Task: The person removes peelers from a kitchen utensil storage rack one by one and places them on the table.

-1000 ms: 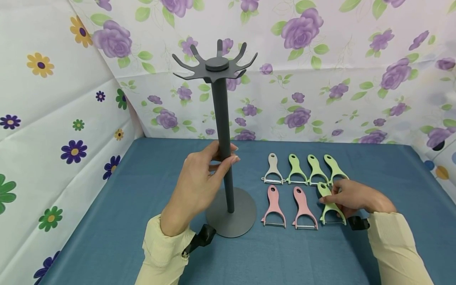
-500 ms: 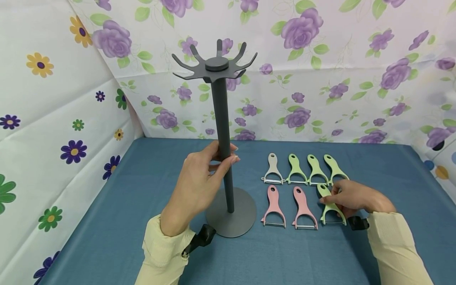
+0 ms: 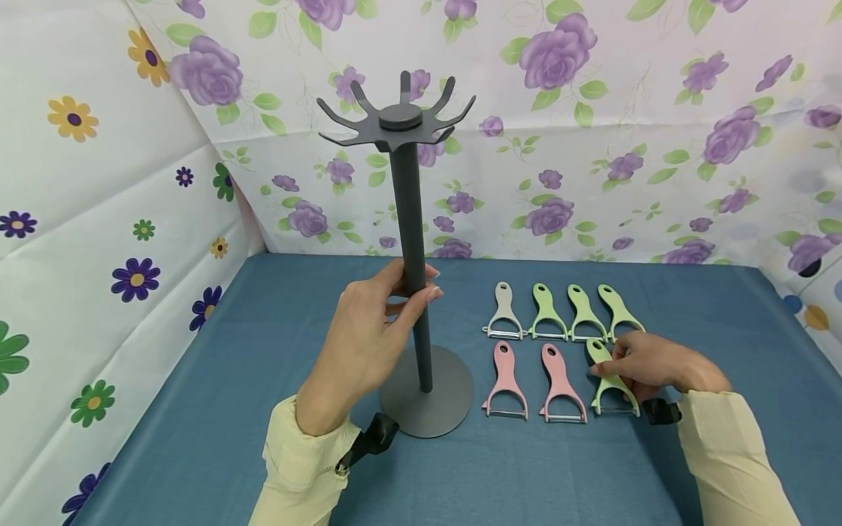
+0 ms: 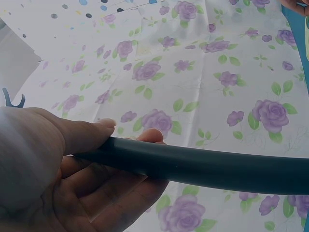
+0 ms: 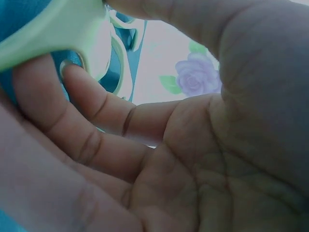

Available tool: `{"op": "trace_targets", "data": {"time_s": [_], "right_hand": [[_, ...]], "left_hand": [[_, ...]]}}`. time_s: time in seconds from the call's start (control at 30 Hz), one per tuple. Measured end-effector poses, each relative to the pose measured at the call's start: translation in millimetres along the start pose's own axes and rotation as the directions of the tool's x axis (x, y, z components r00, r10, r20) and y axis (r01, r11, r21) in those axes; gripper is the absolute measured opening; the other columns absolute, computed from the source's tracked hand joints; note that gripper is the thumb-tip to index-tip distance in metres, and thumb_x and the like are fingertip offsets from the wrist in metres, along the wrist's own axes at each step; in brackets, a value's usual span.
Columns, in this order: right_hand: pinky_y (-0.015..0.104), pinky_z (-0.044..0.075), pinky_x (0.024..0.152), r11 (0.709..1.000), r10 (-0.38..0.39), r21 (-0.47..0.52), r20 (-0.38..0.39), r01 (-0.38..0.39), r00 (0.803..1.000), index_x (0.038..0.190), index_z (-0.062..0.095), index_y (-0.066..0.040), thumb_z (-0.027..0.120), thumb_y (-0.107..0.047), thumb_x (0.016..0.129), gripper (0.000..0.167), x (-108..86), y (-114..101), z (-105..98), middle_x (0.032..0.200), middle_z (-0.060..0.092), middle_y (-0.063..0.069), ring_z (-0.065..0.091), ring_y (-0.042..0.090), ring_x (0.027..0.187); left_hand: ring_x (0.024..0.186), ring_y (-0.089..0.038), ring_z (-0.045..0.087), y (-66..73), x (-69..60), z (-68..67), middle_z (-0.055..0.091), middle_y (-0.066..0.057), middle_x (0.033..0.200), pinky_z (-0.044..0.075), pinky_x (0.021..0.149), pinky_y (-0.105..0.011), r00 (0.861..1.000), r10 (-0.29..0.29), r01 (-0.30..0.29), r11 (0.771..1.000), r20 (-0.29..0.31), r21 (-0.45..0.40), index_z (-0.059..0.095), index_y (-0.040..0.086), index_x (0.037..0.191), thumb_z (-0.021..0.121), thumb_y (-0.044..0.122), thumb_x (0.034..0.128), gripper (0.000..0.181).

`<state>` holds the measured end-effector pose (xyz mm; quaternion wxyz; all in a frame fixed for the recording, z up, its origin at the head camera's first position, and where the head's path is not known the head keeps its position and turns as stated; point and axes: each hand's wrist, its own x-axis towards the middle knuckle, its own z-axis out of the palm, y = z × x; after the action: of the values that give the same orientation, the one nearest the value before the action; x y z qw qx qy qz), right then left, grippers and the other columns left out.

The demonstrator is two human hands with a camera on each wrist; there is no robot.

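Observation:
My left hand point(image 3: 365, 329) grips the post of a dark grey utensil stand point(image 3: 409, 212) between thumb and fingers. The stand is upright on a round base, with bare hooks fanned out around its top. In the left wrist view the fingers lie along the dark post point(image 4: 212, 166). At the right, my right hand point(image 3: 664, 365) pinches a light green Y-shaped peeler point(image 3: 598, 351) at the right end of the front row. That peeler point(image 5: 79, 29) fills the top left of the right wrist view, with fingertips at its edge. Part of its fork is hidden by the fingers.
Left of the held peeler lie two pink peelers point(image 3: 556, 372). Behind them runs a row with a whitish peeler point(image 3: 503, 307) and three green peelers point(image 3: 546, 310). A blue cloth point(image 3: 526, 475) covers the table; flowered sheets point(image 3: 631, 124) hang behind and at the left.

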<state>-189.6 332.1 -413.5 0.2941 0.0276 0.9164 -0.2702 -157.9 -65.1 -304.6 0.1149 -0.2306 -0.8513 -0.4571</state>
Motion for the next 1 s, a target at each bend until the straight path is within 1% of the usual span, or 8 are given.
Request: {"op": "trace_targets", "data": {"time_s": [0.23, 0.47, 0.73, 1.0], "right_hand": [[0.036, 0.055, 0.057, 1.000, -0.017, 0.024, -0.003, 0.017, 1.000, 0.087, 0.058, -0.005, 0.072, -0.043, 0.095, 0.042, -0.7, 1.4, 0.3, 0.070, 0.062, 0.009, 0.059, 0.018, 0.054], [0.036, 0.054, 0.055, 0.999, -0.028, 0.021, -0.006, 0.029, 1.000, 0.084, 0.058, -0.006, 0.072, -0.042, 0.095, 0.041, -0.8, 2.0, 1.3, 0.068, 0.061, 0.008, 0.058, 0.018, 0.053], [0.035, 0.053, 0.055, 1.000, -0.013, 0.004, -0.006, 0.013, 1.000, 0.084, 0.059, -0.006, 0.074, -0.043, 0.093, 0.042, -0.6, 1.4, 1.3, 0.070, 0.063, 0.008, 0.061, 0.019, 0.055], [0.034, 0.053, 0.054, 1.000, -0.002, -0.008, -0.008, 0.002, 1.000, 0.082, 0.061, -0.006, 0.076, -0.043, 0.091, 0.041, -1.3, 0.0, 1.9, 0.071, 0.066, 0.009, 0.064, 0.020, 0.057]], "left_hand": [[0.101, -0.012, 0.074, 0.9, 0.1, -0.3, 0.077, -0.002, 0.107, 0.063, 0.087, -0.035, 1.000, -0.012, 0.012, 1.000, 0.005, -0.001, 0.067, 0.013, 0.121, 0.062, 0.024, 0.1041, 0.021], [0.100, -0.012, 0.074, 1.6, -0.4, -0.5, 0.077, -0.002, 0.106, 0.063, 0.087, -0.034, 1.000, -0.010, 0.010, 1.000, 0.003, 0.001, 0.067, 0.013, 0.120, 0.062, 0.024, 0.1040, 0.020], [0.099, -0.017, 0.075, 1.2, -1.0, 0.1, 0.077, -0.004, 0.106, 0.064, 0.086, -0.038, 1.000, 0.004, -0.004, 1.000, -0.008, -0.014, 0.067, 0.011, 0.122, 0.063, 0.022, 0.1032, 0.022], [0.100, -0.018, 0.075, 1.1, -0.6, 0.2, 0.077, -0.004, 0.106, 0.063, 0.086, -0.037, 1.000, 0.004, -0.004, 1.000, -0.003, -0.013, 0.067, 0.011, 0.121, 0.063, 0.022, 0.1034, 0.021]]}}
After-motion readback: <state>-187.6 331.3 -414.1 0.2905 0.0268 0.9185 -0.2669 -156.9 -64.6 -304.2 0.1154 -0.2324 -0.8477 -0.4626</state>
